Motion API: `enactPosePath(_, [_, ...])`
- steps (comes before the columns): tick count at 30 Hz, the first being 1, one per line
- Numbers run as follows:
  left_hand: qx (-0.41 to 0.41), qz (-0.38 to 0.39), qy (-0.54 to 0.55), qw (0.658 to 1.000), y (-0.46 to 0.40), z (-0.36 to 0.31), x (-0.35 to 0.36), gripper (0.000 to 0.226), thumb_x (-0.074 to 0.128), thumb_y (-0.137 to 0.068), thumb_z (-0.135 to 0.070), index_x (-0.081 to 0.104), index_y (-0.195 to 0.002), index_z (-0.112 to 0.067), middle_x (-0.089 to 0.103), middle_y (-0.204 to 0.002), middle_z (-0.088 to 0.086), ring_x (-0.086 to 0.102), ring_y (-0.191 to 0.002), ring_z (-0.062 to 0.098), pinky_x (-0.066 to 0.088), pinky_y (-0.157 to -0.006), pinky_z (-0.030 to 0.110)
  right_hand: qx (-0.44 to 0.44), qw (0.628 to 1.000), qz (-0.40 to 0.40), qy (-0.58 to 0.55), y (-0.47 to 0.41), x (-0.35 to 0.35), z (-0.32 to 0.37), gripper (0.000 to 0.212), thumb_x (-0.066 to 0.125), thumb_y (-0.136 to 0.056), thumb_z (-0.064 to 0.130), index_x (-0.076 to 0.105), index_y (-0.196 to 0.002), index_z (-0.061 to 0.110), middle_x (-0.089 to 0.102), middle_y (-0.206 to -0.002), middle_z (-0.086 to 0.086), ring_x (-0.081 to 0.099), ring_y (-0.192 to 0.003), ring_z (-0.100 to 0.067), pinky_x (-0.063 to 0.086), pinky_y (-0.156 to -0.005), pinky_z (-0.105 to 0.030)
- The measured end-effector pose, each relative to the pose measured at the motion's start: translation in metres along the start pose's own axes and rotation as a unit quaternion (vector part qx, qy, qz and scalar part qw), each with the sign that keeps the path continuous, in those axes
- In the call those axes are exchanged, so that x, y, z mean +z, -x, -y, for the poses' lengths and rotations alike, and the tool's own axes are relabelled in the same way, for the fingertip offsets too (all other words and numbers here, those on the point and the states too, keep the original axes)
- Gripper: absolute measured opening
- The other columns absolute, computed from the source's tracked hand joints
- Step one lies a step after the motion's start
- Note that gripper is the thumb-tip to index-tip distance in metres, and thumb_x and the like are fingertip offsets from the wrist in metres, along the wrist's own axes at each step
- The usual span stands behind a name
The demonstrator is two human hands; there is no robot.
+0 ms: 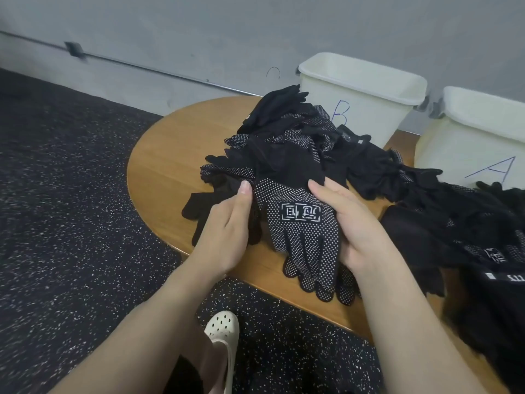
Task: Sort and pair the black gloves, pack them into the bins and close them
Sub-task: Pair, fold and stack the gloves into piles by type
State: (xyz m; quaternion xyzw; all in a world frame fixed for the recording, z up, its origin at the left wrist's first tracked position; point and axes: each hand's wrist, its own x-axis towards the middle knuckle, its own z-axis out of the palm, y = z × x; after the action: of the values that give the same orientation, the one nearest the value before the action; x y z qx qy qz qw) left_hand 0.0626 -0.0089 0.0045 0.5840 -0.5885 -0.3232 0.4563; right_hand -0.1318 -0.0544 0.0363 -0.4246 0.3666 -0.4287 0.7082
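Most gloves (326, 143) lie unsorted on the tabletop (176, 155), both bins (358, 89) stand open, while left hand (224, 231) and right hand (349, 223) fingers curl around one dotted pair (301, 231).

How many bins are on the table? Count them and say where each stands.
2. Bin B stands at the table's far edge by the wall; bin A stands right of it, partly cut off. More may lie beyond the frame.

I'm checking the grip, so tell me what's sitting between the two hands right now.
In the head view, a dotted black glove with a white printed label lies between the left hand and the right hand, held from both sides over the table's edge.
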Motion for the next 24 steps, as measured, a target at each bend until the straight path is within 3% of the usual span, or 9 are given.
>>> enactPosePath(2, [-0.010,0.012,0.017,1.000,-0.001,0.000,-0.006,0.066,0.019,-0.109,-0.058,0.057,-0.084,-0.011,0.069,-0.089,0.002,0.059,-0.084,0.018,0.046,-0.084,0.035,0.003,1.000,-0.011,0.011,-0.006,0.000,-0.003,0.019,0.064,-0.100,0.017,0.078,-0.113,0.014,0.075,-0.118,-0.016,0.075,-0.104,-0.031,0.063,-0.078,-0.039])
enactPosePath(4, [-0.003,0.024,0.031,0.999,0.000,-0.001,-0.011,0.056,0.029,-0.110,-0.056,0.057,-0.078,-0.020,0.066,-0.079,-0.006,0.058,-0.076,0.012,0.044,-0.075,0.029,-0.004,0.999,-0.023,0.038,-0.010,0.000,-0.005,0.021,0.061,-0.102,0.016,0.076,-0.117,0.015,0.074,-0.121,-0.017,0.071,-0.113,-0.036,0.061,-0.092,-0.048])
enactPosePath(8, [0.001,0.073,0.030,0.997,-0.001,0.001,-0.018,0.027,0.056,-0.106,-0.032,0.068,-0.087,-0.016,0.074,-0.083,-0.001,0.067,-0.080,0.015,0.050,-0.078,0.037,-0.015,0.990,-0.075,0.118,-0.015,-0.008,-0.006,0.020,0.061,-0.102,0.018,0.076,-0.115,0.017,0.072,-0.121,-0.021,0.064,-0.119,-0.048,0.040,-0.108,-0.072])
enactPosePath(10, [0.003,0.083,0.012,0.996,-0.003,0.003,-0.017,0.017,0.061,-0.104,-0.024,0.069,-0.089,-0.022,0.077,-0.084,-0.006,0.070,-0.080,0.011,0.052,-0.078,0.029,-0.030,0.977,-0.107,0.182,-0.014,-0.012,-0.002,0.016,0.062,-0.102,0.019,0.076,-0.110,0.016,0.076,-0.112,-0.014,0.071,-0.110,-0.037,0.046,-0.106,-0.066])
enactPosePath(13, [0.020,0.079,-0.035,0.996,-0.004,0.005,-0.013,0.013,0.064,-0.102,-0.022,0.069,-0.091,-0.028,0.077,-0.080,-0.011,0.070,-0.078,0.004,0.050,-0.079,0.022,-0.044,0.937,-0.158,0.310,-0.015,-0.021,-0.003,0.027,0.068,-0.099,0.028,0.068,-0.114,0.007,0.071,-0.101,-0.021,0.068,-0.103,-0.038,0.051,-0.097,-0.061])
enactPosePath(15, [0.023,0.059,-0.057,0.996,-0.005,0.008,-0.009,0.010,0.065,-0.101,-0.024,0.069,-0.092,-0.029,0.076,-0.076,-0.013,0.069,-0.077,0.001,0.049,-0.078,0.018,-0.052,0.904,-0.185,0.383,-0.015,-0.026,-0.004,0.024,0.070,-0.097,0.035,0.068,-0.116,0.022,0.074,-0.095,-0.013,0.071,-0.095,-0.030,0.055,-0.090,-0.049])
enactPosePath(18, [0.028,0.025,-0.091,0.995,-0.007,0.010,-0.002,0.001,0.068,-0.098,-0.026,0.068,-0.098,-0.027,0.073,-0.070,-0.014,0.067,-0.077,-0.004,0.044,-0.075,0.008,-0.068,0.860,-0.190,0.470,-0.014,-0.031,-0.007,0.012,0.070,-0.097,0.034,0.060,-0.092,0.030,0.076,-0.090,-0.016,0.071,-0.081,-0.026,0.055,-0.083,-0.043])
enactPosePath(21, [0.038,0.004,-0.124,0.992,-0.007,0.012,0.005,0.010,0.069,-0.098,-0.028,0.071,-0.105,-0.021,0.070,-0.070,-0.014,0.067,-0.078,-0.001,0.047,-0.080,0.013,-0.107,0.807,-0.210,0.542,-0.015,-0.036,-0.012,0.021,0.071,-0.096,0.029,0.058,-0.081,0.022,0.066,-0.067,-0.009,0.055,-0.059,-0.018,0.047,-0.064,-0.032])
enactPosePath(24, [0.034,-0.006,-0.148,0.988,-0.006,0.011,0.011,0.013,0.069,-0.098,-0.029,0.072,-0.108,-0.022,0.068,-0.074,-0.012,0.064,-0.077,0.003,0.048,-0.077,0.015,-0.106,0.804,-0.232,0.537,-0.018,-0.039,-0.015,0.019,0.071,-0.096,0.029,0.061,-0.083,0.021,0.069,-0.069,-0.007,0.061,-0.067,-0.025,0.044,-0.060,-0.027])
